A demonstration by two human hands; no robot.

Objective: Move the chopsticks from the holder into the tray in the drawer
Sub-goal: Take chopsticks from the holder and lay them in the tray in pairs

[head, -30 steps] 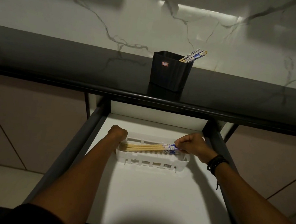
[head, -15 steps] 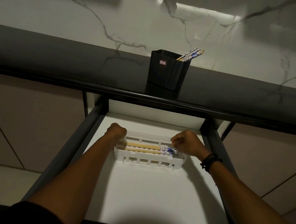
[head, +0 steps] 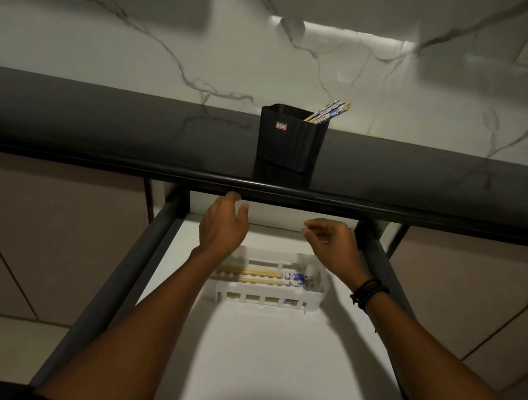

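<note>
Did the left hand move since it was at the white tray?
Yes. The left hand has gone from the left end of the white tray, up and away toward the black countertop edge, and holds nothing.

Small red-white label (head: 281, 126) on black holder (head: 289, 139); print too small to read.

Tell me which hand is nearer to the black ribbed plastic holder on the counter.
Left. The left hand is at the edge of the counter, just below-left of the black ribbed plastic holder; the right hand hangs lower over the drawer, below-right of it.
</note>
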